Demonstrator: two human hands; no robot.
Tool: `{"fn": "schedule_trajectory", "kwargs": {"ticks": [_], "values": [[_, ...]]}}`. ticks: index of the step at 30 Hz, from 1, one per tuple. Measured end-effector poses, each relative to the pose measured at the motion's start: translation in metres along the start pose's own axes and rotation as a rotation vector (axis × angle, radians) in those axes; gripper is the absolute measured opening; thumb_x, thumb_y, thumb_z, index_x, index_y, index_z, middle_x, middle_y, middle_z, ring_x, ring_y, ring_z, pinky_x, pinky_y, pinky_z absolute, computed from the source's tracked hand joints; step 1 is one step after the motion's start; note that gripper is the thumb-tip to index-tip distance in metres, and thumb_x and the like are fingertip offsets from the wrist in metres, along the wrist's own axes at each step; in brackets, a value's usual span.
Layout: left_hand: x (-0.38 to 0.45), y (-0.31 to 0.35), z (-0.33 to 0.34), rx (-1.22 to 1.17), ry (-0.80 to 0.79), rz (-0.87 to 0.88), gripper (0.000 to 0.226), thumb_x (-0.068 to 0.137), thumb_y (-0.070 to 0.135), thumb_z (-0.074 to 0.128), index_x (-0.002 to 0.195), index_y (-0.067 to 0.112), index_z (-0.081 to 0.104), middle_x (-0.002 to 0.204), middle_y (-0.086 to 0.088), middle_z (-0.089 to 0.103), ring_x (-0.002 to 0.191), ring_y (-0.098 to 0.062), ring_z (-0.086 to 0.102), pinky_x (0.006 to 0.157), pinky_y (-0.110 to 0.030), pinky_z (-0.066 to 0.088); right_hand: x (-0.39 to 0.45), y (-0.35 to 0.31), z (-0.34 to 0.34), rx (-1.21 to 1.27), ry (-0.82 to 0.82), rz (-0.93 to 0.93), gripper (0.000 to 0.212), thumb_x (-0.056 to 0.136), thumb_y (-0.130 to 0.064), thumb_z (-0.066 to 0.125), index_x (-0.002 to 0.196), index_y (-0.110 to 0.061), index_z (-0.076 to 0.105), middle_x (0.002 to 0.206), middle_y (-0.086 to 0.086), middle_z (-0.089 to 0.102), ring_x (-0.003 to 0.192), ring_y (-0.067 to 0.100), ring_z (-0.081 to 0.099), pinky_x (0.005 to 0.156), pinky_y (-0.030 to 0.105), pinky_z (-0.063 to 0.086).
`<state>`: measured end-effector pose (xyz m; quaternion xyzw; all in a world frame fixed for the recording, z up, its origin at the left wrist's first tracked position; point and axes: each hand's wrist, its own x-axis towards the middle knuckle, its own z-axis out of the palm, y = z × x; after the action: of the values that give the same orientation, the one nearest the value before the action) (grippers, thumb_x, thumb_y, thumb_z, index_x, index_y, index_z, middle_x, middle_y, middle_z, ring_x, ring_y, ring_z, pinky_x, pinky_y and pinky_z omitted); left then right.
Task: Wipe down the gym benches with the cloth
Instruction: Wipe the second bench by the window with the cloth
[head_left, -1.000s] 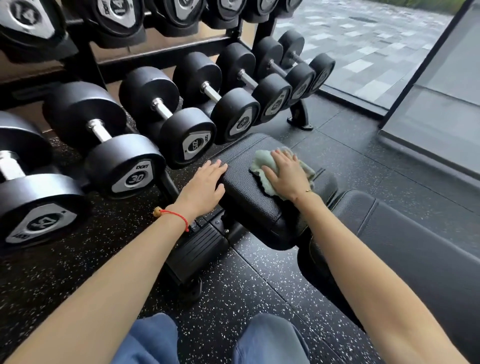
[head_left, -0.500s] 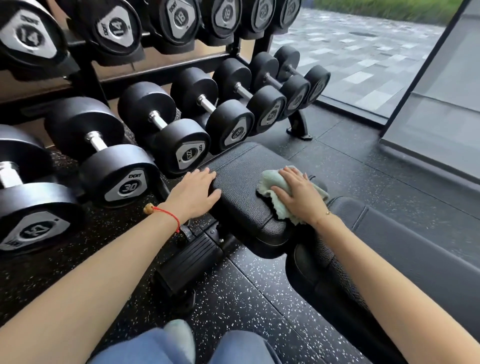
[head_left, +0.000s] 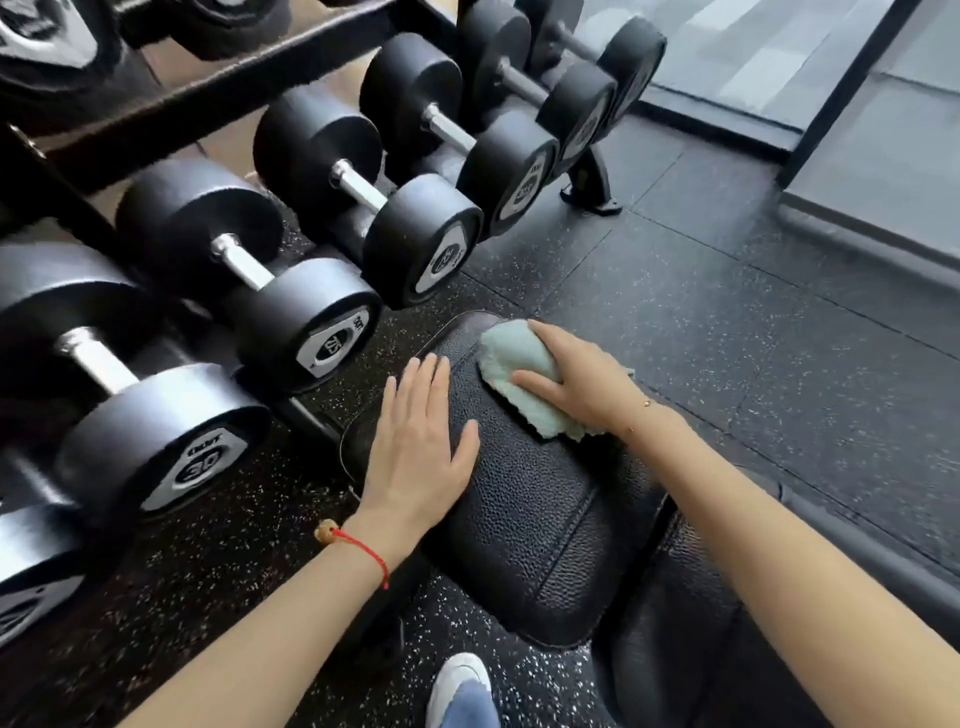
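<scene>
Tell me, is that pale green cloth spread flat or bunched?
Bunched: the pale green cloth shows rumpled folds under the right hand.

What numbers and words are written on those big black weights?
"30" on the end plate of the dumbbell nearest the left wrist; the small word above it is too blurred to read.
The plate on the next dumbbell seems to say "27.5", but it is blurred.
The plates further along the rack are too blurred to read.
</scene>
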<state>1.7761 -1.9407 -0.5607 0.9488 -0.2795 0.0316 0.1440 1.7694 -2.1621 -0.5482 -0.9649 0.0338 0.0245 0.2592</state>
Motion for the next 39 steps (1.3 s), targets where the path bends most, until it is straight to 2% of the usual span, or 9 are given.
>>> {"fn": "schedule_trajectory", "kwargs": {"ticks": [5,9,12,17,20,27,34,37,39], "values": [[0.008,0.015,0.008,0.052,-0.117,-0.062,0.072,0.096,0.043,0.028,0.154,0.004,0.009,0.163,-0.014,0.008,0.151,-0.025,0.003,0.122,-0.046,0.013,-0.058,0.039,-0.015,0.069,-0.023,0.148,0.070,0.087,-0.053,0.061,0.144,-0.016,0.041,0.139,0.002,0.054,0.124,0.021,0.053,0.096,0.021,0.034],[0.010,0.017,0.012,0.106,-0.158,-0.092,0.074,0.095,0.040,0.032,0.154,0.004,0.007,0.163,-0.013,0.006,0.151,-0.026,0.001,0.121,-0.048,0.016,0.015,0.014,-0.005,0.100,-0.097,0.205,0.053,0.090,-0.056,0.055,0.129,-0.021,0.052,0.122,0.002,0.064,0.108,0.025,0.060,0.080,0.028,0.039],[0.012,0.016,0.011,0.120,-0.189,-0.089,0.075,0.094,0.040,0.034,0.154,0.003,0.008,0.163,-0.014,0.006,0.151,-0.027,0.002,0.120,-0.049,0.017,0.053,0.004,0.001,0.169,-0.169,0.215,0.051,0.090,-0.059,0.053,0.124,-0.021,0.055,0.117,0.002,0.066,0.104,0.025,0.061,0.084,0.035,0.047],[0.013,0.016,0.008,0.107,-0.230,-0.093,0.074,0.094,0.039,0.031,0.154,0.004,0.007,0.163,-0.013,0.002,0.151,-0.028,0.002,0.121,-0.050,0.015,-0.039,0.043,-0.028,0.254,-0.189,0.331,0.053,0.087,-0.060,0.057,0.131,-0.033,0.050,0.118,-0.008,0.066,0.106,0.018,0.061,0.083,0.029,0.042],[0.014,0.016,0.007,0.100,-0.254,-0.101,0.075,0.093,0.039,0.032,0.154,0.004,0.006,0.163,-0.013,0.002,0.151,-0.029,0.003,0.121,-0.050,0.014,-0.068,0.056,-0.039,0.258,-0.184,0.373,0.050,0.087,-0.056,0.060,0.130,-0.032,0.052,0.117,-0.010,0.065,0.107,0.016,0.061,0.084,0.028,0.041],[0.014,0.014,0.011,0.120,-0.291,-0.111,0.079,0.090,0.040,0.035,0.154,0.003,0.007,0.163,-0.013,0.003,0.151,-0.030,0.005,0.121,-0.051,0.015,0.080,-0.006,0.001,0.273,-0.247,0.275,0.059,0.090,-0.058,0.056,0.133,-0.017,0.050,0.121,0.004,0.064,0.108,0.024,0.060,0.090,0.039,0.048],[0.014,0.013,0.008,0.112,-0.317,-0.118,0.077,0.093,0.042,0.031,0.154,0.004,0.004,0.163,-0.012,0.001,0.151,-0.028,0.002,0.121,-0.050,0.012,-0.039,0.055,-0.037,0.303,-0.297,0.340,0.059,0.087,-0.060,0.057,0.139,-0.036,0.042,0.127,-0.013,0.060,0.112,0.012,0.057,0.097,0.033,0.044],[0.014,0.017,0.004,0.128,-0.343,-0.121,0.076,0.094,0.041,0.029,0.154,0.004,0.001,0.163,-0.013,-0.001,0.151,-0.028,-0.001,0.121,-0.051,0.012,-0.090,0.085,-0.056,0.230,-0.377,0.357,0.059,0.087,-0.062,0.054,0.139,-0.035,0.042,0.121,-0.013,0.061,0.108,0.011,0.057,0.090,0.028,0.042],[0.015,0.023,-0.002,0.146,-0.360,-0.146,0.075,0.095,0.040,0.029,0.154,0.004,0.000,0.163,-0.013,-0.002,0.151,-0.028,-0.003,0.121,-0.052,0.012,-0.119,0.098,-0.067,0.192,-0.422,0.351,0.056,0.087,-0.064,0.051,0.131,-0.029,0.049,0.109,-0.015,0.059,0.104,0.012,0.057,0.082,0.017,0.036]]}}
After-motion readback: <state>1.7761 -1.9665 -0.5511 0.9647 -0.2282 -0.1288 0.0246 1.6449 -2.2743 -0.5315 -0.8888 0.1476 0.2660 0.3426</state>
